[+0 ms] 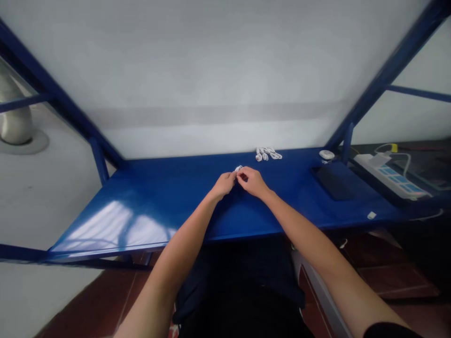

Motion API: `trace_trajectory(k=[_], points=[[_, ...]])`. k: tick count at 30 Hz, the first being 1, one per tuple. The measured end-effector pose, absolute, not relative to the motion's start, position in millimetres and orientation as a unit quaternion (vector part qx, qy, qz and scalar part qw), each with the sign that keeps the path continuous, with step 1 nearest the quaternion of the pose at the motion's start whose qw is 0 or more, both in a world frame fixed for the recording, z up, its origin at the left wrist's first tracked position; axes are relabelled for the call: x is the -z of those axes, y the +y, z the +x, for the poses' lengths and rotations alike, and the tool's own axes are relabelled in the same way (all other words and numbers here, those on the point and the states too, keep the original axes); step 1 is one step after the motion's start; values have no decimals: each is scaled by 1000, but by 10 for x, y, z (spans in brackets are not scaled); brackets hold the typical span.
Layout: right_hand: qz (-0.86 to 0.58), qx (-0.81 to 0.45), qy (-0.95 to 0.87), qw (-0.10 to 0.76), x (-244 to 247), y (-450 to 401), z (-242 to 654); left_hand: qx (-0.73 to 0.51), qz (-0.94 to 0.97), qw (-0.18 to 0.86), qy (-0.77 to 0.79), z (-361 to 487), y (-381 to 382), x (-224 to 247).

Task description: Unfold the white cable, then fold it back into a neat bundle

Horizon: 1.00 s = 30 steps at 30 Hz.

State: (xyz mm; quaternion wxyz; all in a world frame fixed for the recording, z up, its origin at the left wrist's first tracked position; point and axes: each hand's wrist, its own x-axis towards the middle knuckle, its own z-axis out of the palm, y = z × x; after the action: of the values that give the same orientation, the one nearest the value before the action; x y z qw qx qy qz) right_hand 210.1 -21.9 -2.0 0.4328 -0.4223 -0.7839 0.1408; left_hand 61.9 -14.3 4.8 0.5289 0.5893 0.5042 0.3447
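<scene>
Over the middle of the blue table (169, 188), my two hands meet around a small bundle of white cable (238, 167). My left hand (224, 184) is closed on the bundle, thumb towards the right. Fingers pinched together, my right hand (254, 182) grips the cable from the other side. Most of the bundle is hidden behind my fingers, and only a white loop shows above them. Slightly behind and to the right, several coiled white cables (268, 154) lie side by side near the table's back edge.
On the right lie a dark flat phone-like device (331, 183), a round white object (327, 155) and a small white piece (371, 215). A power strip (405, 187) with a plugged-in charger stands beyond. Blue frame bars (380, 77) slope up at both sides before a pale wall.
</scene>
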Motion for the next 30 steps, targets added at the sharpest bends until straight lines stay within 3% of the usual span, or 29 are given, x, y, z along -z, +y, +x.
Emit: trace_trajectory(k=[4, 9, 19, 25, 30], points=[[-440, -175, -740, 477, -2, -230, 2083, -386, 621, 467, 496, 637, -98, 37], [-474, -338, -619, 527, 15, -189, 2066, -413, 631, 430, 496, 653, -53, 114], [-452, -687, -340, 456, -121, -169, 2075, -437, 641, 425, 467, 661, -65, 121], [-428, -740, -319, 410, -89, -163, 2130, -438, 648, 429, 451, 653, -86, 101], [-413, -722, -328, 447, -62, -161, 2118, -444, 638, 458, 432, 646, -105, 80]])
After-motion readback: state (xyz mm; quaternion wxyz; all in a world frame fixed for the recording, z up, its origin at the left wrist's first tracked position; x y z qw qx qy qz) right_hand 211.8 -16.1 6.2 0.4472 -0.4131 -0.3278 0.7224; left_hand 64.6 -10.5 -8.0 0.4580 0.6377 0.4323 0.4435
